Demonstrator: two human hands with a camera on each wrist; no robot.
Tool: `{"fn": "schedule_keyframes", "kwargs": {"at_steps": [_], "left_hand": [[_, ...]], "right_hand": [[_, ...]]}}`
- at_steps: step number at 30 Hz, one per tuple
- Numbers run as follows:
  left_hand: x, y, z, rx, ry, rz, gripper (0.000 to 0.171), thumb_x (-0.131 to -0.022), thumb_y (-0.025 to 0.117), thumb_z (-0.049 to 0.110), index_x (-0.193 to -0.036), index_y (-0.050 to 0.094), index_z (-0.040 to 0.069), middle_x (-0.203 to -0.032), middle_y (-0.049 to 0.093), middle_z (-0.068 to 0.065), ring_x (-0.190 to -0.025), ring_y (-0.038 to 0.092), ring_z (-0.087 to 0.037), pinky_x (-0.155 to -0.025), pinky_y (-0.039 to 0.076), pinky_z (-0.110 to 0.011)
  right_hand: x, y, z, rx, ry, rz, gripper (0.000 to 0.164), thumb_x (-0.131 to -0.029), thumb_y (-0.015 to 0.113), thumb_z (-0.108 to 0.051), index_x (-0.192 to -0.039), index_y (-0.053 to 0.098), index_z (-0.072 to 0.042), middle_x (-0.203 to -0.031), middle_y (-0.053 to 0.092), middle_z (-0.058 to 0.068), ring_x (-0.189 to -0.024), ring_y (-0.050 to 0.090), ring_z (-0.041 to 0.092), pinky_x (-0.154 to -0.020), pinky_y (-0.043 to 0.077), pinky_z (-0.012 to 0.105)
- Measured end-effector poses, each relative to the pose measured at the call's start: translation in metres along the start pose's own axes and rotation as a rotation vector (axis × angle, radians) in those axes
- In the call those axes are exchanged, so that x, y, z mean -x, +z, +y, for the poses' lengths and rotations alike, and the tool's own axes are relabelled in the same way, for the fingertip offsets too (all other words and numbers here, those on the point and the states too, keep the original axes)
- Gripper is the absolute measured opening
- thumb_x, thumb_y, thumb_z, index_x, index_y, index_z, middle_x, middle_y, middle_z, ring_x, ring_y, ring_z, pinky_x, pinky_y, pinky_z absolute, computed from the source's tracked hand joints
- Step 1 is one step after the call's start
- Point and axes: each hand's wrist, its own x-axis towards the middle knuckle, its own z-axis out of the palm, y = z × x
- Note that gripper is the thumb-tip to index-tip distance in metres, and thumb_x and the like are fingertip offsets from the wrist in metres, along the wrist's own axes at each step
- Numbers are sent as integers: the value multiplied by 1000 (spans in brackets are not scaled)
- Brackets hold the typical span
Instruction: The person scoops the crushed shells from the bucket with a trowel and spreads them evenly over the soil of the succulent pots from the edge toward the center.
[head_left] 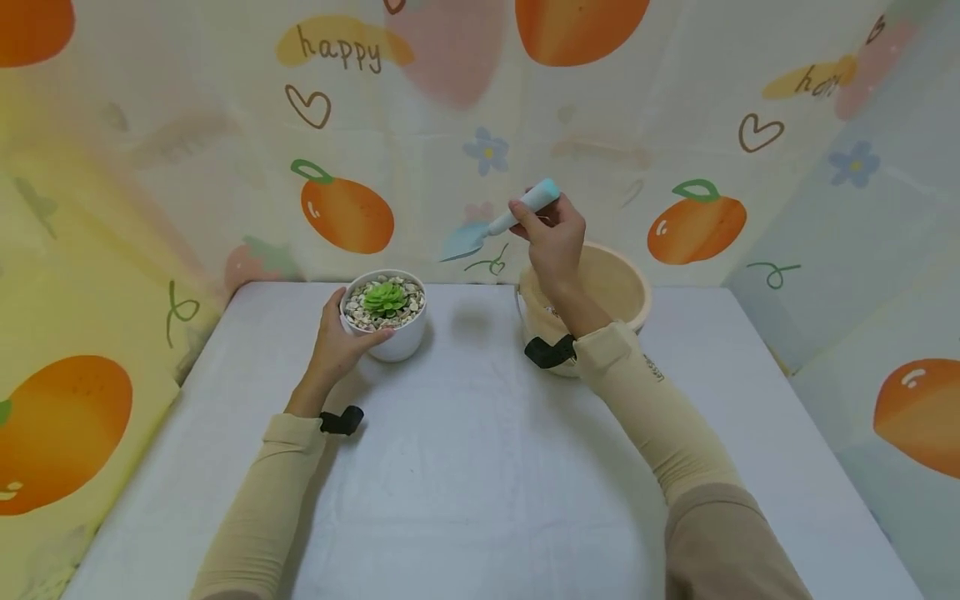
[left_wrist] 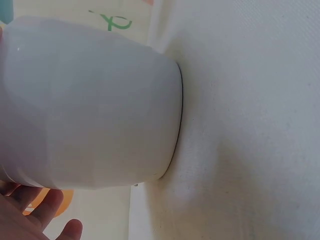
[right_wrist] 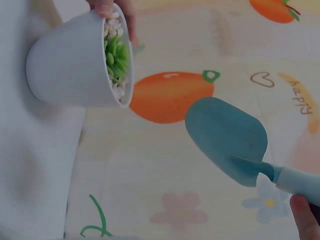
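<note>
A white flowerpot point(head_left: 401, 342) stands on the table, holding a green succulent point(head_left: 384, 297) among pale pebbles point(head_left: 409, 312). My left hand point(head_left: 336, 340) grips it at the rim, thumb on the near side and fingers round the left side. In the left wrist view the pot's smooth wall point(left_wrist: 100, 110) fills much of the picture. My right hand point(head_left: 558, 246) holds a blue garden trowel point(right_wrist: 227, 140) by its pale handle, above the table. The blade hangs to the right of the pot, higher than its rim and apart from it; no load shows on the blade.
A round beige basket point(head_left: 618, 283) stands right of the pot, partly hidden behind my right forearm. Its contents are mostly out of sight. A white cloth point(head_left: 480, 467) covers the table, and a fruit-printed curtain point(head_left: 450, 167) hangs behind it.
</note>
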Motion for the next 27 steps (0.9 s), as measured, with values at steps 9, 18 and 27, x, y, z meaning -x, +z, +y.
{"fn": "schedule_keyframes", "kwargs": {"at_steps": [9,18,27], "left_hand": [[0,-1,-2,17,8,-3,118,-74,83,43,-157,5,10,-161,14,-17,-148,19,-36,-118,18,-61],[2,-2,-2,18,15,-17,119,-74,83,43,-156,4,9,-161,12,-19,-148,18,-37,-117,18,-61],[-1,0,-3,17,7,-12,122,-72,83,48,-156,4,9,-161,13,-18,-147,19,-37,-117,18,-62]], "right_hand": [[-5,-23,-11,-48,-23,-6,19,-86,72,-3,-103,65,-1,-88,65,2,-83,69,16,-75,60,30],[-6,-50,-15,-76,12,39,14,-85,72,-2,-97,66,-6,-85,65,3,-78,70,14,-71,60,29],[-6,-69,-17,-36,34,51,15,-86,72,-5,-99,65,-7,-88,64,5,-81,70,15,-73,59,27]]}}
